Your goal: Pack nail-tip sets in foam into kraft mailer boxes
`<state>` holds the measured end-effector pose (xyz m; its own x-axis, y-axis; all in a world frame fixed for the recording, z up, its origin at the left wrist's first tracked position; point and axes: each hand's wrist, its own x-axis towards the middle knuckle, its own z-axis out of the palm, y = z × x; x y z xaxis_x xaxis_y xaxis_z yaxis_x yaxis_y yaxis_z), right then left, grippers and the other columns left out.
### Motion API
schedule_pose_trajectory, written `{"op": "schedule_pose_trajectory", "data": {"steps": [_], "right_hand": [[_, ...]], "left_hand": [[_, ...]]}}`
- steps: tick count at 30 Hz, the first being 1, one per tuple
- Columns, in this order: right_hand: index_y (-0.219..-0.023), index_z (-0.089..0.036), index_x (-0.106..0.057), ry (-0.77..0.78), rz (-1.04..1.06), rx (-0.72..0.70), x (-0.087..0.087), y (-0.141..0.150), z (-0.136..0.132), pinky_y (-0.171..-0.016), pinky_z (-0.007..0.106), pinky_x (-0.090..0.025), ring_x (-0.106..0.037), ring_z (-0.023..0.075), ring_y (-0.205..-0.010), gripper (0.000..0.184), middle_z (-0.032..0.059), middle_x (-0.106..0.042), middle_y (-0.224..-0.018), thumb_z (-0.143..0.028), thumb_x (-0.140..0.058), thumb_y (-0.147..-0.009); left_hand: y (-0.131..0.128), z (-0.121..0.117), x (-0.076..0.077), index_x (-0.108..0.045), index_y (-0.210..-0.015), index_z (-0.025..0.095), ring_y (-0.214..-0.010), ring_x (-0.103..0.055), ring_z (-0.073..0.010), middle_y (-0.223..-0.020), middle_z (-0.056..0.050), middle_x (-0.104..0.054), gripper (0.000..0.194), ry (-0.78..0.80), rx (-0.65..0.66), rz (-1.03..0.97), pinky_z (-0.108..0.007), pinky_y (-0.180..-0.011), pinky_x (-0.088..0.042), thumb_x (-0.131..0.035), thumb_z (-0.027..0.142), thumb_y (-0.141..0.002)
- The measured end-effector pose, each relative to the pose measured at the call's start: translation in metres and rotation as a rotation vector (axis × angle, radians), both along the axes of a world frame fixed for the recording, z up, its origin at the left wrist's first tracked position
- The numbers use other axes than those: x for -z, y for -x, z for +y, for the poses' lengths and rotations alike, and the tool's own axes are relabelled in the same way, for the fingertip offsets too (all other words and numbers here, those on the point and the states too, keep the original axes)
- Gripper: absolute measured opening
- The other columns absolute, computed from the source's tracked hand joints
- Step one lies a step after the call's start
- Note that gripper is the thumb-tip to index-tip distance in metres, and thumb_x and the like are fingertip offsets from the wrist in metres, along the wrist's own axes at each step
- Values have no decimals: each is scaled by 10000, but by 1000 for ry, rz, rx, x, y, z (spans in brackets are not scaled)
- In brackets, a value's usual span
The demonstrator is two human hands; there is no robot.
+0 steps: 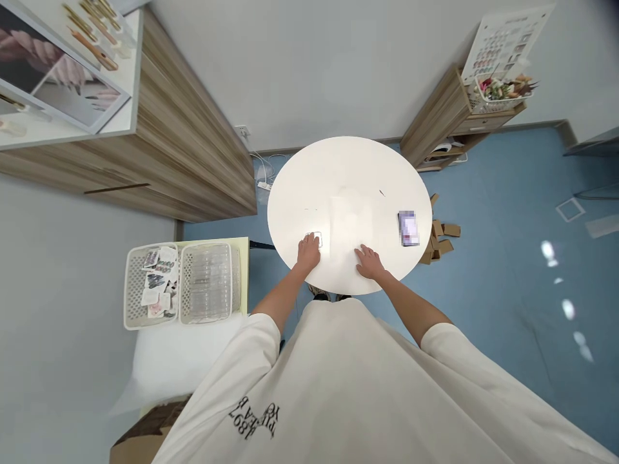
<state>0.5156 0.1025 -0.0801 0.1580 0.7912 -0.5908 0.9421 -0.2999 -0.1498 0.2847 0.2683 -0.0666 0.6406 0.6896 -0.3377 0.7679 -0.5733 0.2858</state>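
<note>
My left hand [309, 253] rests on the left front part of the round white table [348, 158]. Its fingers are stretched out over a small, clear-looking rectangular piece [318, 236] with a thin outline, touching it and partly hiding it. To the right, my right hand [370, 263] lies with spread fingers at the lower right corner of a pale rectangle [351, 222], perhaps a white sheet. A purple item [409, 229], blurred by pixels, is near the table's right edge. Farther back lies a tiny dark thin object [382, 193]. Fine marks [310, 209] show beyond my left hand.
White baskets of packets [126, 287] and clear cases [230, 258] stand on a yellowish surface at left. A wood-grain cabinet [193, 122] rises behind them. Small brown boxes [442, 245] lie on the floor right of the table. A low cabinet [435, 116] stands back right.
</note>
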Motion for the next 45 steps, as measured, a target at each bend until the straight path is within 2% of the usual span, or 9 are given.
{"op": "schedule_pose_trajectory", "data": {"steps": [4, 9, 14, 17, 20, 25, 33, 39, 45], "right_hand": [[-1582, -169, -294, -51, -24, 63, -9, 11, -4, -1199, 492, -204, -189, 320, -1523, 655, 155, -163, -1684, -360, -419, -968], [-1545, -186, -363, -51, -53, 167, -21, 20, -15, -1181, 503, -236, -231, 326, -1501, 596, 153, -215, -1670, -345, -424, -974], [-1518, -196, -405, -32, -56, 210, -27, 21, -29, -1168, 495, -245, -252, 318, -1487, 562, 148, -236, -1661, -312, -442, -969], [-1499, -193, -432, -59, -48, 211, -25, 18, -34, -1162, 476, -257, -278, 307, -1471, 551, 143, -272, -1646, -272, -458, -955], [-1465, -188, -476, -105, -34, 188, -22, 11, -33, -1157, 454, -269, -312, 292, -1451, 526, 129, -324, -1623, -227, -464, -941], [-1404, -193, -534, -138, 12, 99, -14, -9, -24, -1150, 446, -280, -344, 277, -1430, 490, 114, -391, -1588, -168, -472, -919], [-1380, -201, -536, -130, 83, -39, 1, -33, -18, -1094, 466, -331, -363, 314, -1377, 467, 121, -394, -1575, -197, -504, -914], [-1330, -193, -560, -170, 114, -120, 4, -42, -17, -1042, 459, -346, -401, 323, -1300, 402, 140, -439, -1519, -173, -422, -954], [-1280, -192, -596, -194, 126, -165, 7, -49, -17, -990, 436, -346, -440, 321, -1197, 384, 153, -510, -1398, -142, -382, -964]], "left_hand": [[10, 21, 7, -495, -1311, 186, -1514, -265, -324, -1623, -162, -322, 482, 9, 31, -11, -537, -1185, -276, -482, 75, -841], [13, 33, 15, -472, -1316, 195, -1509, -273, -331, -1602, -172, -353, 495, 40, 96, -42, -545, -1181, -271, -502, 82, -835], [14, 39, 11, -465, -1328, 206, -1402, -421, -325, -1442, -167, -513, 510, 37, 159, -53, -517, -1181, -269, -519, 98, -833], [9, 33, 3, -461, -1333, 210, -1353, -455, -330, -1372, -156, -540, 512, 28, 156, -82, -499, -1184, -267, -554, 151, -832], [-8, 21, -4, -451, -1330, 227, -1357, -438, -322, -1372, -138, -524, 504, 38, 158, -135, -474, -1172, -290, -573, 205, -841], [-54, -2, -10, -438, -1326, 223, -1338, -449, -295, -1373, -126, -523, 510, 100, 209, -146, -433, -1139, -325, -578, 209, -835], [-116, -16, 6, -435, -1349, 227, -1404, -387, -305, -1457, -131, -474, 520, 133, 262, -87, -463, -1170, -287, -551, 146, -849], [-134, -20, 18, -415, -1405, 241, -1466, -326, -324, -1601, -106, -352, 553, 89, 228, -15, -494, -1166, -315, -545, 159, -874], [-136, -25, 18, -453, -1351, 265, -1500, -292, -309, -1628, -93, -321, 465, 94, 203, -17, -497, -1160, -342, -533, 149, -908]]}}
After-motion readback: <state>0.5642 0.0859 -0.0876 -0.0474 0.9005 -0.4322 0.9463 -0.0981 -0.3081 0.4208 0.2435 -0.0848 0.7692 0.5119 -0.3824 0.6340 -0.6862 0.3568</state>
